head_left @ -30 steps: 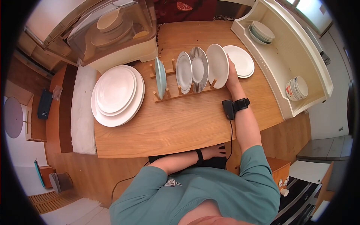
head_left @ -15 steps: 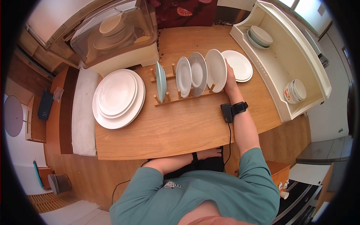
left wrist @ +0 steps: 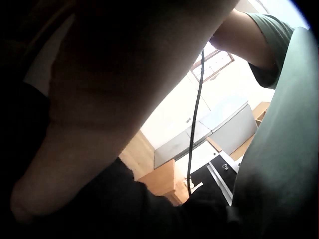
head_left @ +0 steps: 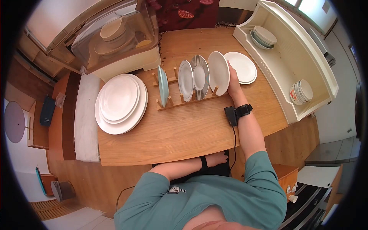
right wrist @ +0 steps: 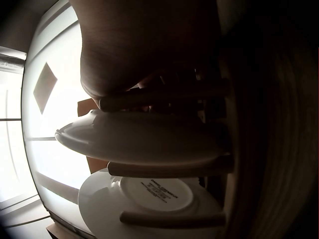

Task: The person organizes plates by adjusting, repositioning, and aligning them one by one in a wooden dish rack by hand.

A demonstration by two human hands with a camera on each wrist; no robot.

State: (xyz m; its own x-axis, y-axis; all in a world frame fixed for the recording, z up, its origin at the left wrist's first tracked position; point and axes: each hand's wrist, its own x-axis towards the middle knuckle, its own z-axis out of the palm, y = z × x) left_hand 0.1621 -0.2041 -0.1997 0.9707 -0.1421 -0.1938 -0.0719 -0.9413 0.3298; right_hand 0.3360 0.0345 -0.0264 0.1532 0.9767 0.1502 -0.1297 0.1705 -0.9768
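In the head view, my right hand [head_left: 234, 86] is at the right side of a white plate [head_left: 219, 73], which stands upright at the right end of a wooden peg rack [head_left: 191, 104]. The plate hides most of the fingers, so I cannot tell whether they grip it. The right wrist view has this white plate [right wrist: 139, 139] between two wooden pegs, beside another plate [right wrist: 94, 199] with a stamped underside. A grey-ringed plate [head_left: 199, 76], a grey-rimmed plate [head_left: 186, 81] and pale blue dishware [head_left: 163, 86] fill other slots. My left hand [head_left: 217, 158] rests on my lap, holding nothing.
Large white plates [head_left: 119, 97] are stacked left of the rack, smaller white plates [head_left: 241, 67] right of it. A cream shelf unit [head_left: 285, 63] with bowls [head_left: 303, 92] borders the right side. A lidded dish box [head_left: 115, 42] stands at back left. A cable [head_left: 234, 147] hangs from my right wrist.
The head view has shifted slightly. My right hand stays beside the upright white plate, and the plates keep their places in the rack. My left hand has moved only a little on my lap.
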